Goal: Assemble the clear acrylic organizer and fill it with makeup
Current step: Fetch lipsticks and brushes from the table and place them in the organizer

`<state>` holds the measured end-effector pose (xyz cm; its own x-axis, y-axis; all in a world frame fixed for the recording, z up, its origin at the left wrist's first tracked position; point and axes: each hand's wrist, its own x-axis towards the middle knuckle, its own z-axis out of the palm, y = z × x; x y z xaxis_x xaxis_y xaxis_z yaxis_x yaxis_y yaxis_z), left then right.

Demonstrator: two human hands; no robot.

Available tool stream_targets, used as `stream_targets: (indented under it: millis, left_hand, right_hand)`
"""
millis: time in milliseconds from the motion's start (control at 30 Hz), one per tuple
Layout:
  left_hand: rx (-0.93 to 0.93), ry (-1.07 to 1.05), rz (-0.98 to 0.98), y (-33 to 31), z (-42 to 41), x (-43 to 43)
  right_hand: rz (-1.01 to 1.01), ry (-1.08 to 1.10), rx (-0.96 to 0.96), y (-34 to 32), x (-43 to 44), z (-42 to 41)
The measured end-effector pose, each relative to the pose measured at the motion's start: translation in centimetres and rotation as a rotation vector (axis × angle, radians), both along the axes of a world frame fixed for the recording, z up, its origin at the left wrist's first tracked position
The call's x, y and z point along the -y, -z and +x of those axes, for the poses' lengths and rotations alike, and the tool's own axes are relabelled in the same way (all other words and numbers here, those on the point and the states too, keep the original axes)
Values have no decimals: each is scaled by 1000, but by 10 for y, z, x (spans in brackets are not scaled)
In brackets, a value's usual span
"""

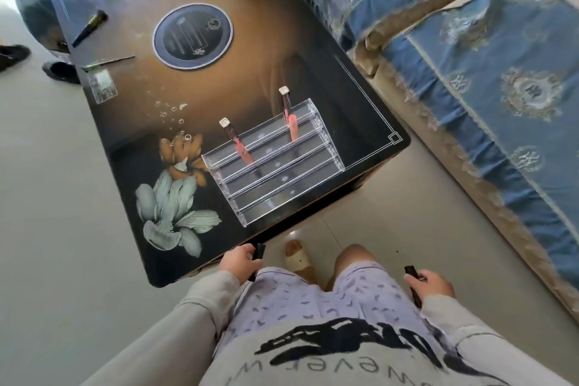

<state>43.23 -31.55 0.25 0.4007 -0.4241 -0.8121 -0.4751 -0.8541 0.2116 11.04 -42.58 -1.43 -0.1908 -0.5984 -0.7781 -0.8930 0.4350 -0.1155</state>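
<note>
While left hand [239,263] and right hand [434,283] grip tubes [411,271], organizer [275,163], sofa [470,41] nearby.

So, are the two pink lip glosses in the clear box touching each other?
Apart. The head view shows the left lip gloss and the right lip gloss standing in the organizer with bare acrylic plainly between them.

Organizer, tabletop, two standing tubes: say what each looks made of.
Organizer: clear, glossy hard plastic, likely acrylic; the table shows through its stepped tiers. Tabletop: dark, glossy printed surface, perhaps glass or lacquer; reflections show at its far end. Two tubes: clear-bodied with pink contents, pale square caps, probably plastic.
</note>
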Motion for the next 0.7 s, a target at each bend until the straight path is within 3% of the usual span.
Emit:
stream_targets:
  millis: [200,467,700]
  left_hand:
    - [14,-158,-11,2,1,11]
    - [-6,-445,131,8,-35,-14]
    - [-66,-617,94,13,-69,-13]
  right_hand:
    - [95,-244,-7,1,48,34]
    - [101,-502,94,1,133,66]
    - [112,-628,-2,1,172,80]
